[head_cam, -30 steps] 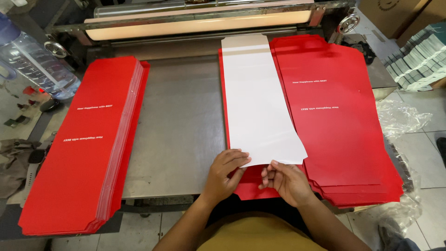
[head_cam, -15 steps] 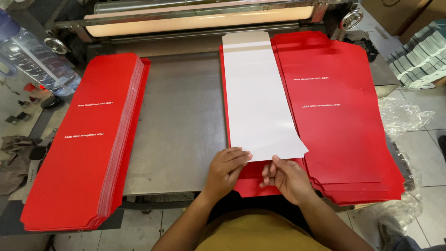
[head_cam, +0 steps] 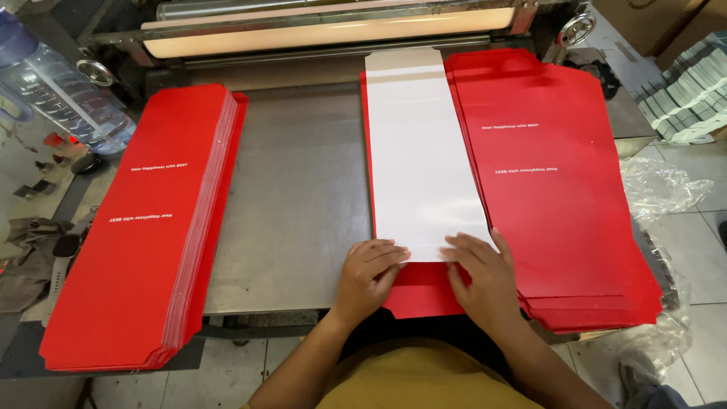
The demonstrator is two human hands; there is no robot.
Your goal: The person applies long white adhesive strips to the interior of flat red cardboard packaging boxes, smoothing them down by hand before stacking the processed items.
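- My left hand (head_cam: 369,271) lies flat, fingers spread and relaxed, pressing the near edge of a white sheet (head_cam: 420,159); it grips nothing.
- My right hand (head_cam: 481,274) lies flat too, palm down, fingers across the sheet's near right corner, holding nothing.
- The white sheet is long and narrow, running away from me towards a roller (head_cam: 326,32) at the far end of a metal table (head_cam: 291,197).
- It lies on a red sheet (head_cam: 420,291), whose near end shows between my hands.
- Just right of it, touching, sits a fanned right stack (head_cam: 560,197) of red sheets.
- Well apart, on the left, a left stack (head_cam: 144,242) of red sheets overhangs the table's near edge.
- A clear water bottle (head_cam: 60,95) stands far left.
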